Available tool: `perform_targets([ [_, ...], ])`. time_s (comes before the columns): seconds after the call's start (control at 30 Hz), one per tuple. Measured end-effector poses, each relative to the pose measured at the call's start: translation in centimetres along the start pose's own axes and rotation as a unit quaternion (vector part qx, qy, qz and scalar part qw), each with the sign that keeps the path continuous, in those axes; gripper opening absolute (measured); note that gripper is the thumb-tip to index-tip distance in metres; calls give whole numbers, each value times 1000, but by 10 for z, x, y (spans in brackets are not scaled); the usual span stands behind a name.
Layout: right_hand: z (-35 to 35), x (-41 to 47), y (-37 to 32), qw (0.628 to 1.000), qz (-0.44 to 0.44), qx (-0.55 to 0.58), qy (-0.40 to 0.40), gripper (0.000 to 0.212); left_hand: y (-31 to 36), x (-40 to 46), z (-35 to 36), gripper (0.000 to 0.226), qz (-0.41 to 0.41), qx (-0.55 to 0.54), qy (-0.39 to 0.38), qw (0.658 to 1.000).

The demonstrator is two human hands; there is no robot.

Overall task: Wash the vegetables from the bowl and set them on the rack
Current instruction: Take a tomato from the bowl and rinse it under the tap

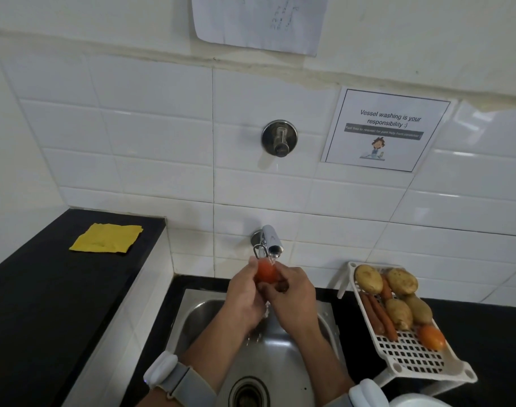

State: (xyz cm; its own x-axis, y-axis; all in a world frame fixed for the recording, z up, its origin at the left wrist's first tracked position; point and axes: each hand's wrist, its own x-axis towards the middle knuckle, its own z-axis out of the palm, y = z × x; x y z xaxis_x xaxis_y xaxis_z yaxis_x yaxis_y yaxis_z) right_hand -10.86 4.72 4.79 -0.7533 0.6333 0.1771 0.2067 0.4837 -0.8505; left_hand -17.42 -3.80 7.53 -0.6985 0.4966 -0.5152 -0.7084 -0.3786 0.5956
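Head view: at centre, left hand (pixel 245 292) and right hand (pixel 292 298) cupped together round a red tomato (pixel 265 271), each grip curled on it, holding it right under the spout of the tap (pixel 272 241), water running onto it. Directly below, toward 6 o'clock, steel sink (pixel 280 348) with its drain (pixel 248 393) near the bottom edge. Grey bands with white pods strapped on both wrists, at 7 and 5 o'clock.

At 4 o'clock of the hands, white slotted rack (pixel 412 353) standing on the black desk (pixel 491 333), just beside the sink. On the rack: four potatoes (pixel 368 279), several carrots (pixel 378 315) between and left of them, and a second tomato (pixel 431 337) at the near end, touching a potato. At the 5 o'clock corner, white rim of a bowl (pixel 418 402), contents not visible.

At 9 o'clock, a raised black ledge with a yellow cloth (pixel 107 238) lying flat on it, well apart from the sink.

At 12 o'clock on the white tiled wall, a round metal valve (pixel 279 138); at 1 o'clock, a printed notice (pixel 387 130) reading "Vessel washing is your responsibility"; top edge, a sheet of paper (pixel 259 22) with faint handwriting.
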Motion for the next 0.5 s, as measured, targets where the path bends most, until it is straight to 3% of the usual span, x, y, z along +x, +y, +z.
perform_targets([
  [0.33, -1, 0, -7, 989, 49, 114, 79, 15, 0, -7, -7, 26, 27, 65, -87, 994],
  [0.5, 3, -3, -9, 1000, -12, 8, 22, 21, 1, -7, -7, 30, 36, 109, -58, 992],
])
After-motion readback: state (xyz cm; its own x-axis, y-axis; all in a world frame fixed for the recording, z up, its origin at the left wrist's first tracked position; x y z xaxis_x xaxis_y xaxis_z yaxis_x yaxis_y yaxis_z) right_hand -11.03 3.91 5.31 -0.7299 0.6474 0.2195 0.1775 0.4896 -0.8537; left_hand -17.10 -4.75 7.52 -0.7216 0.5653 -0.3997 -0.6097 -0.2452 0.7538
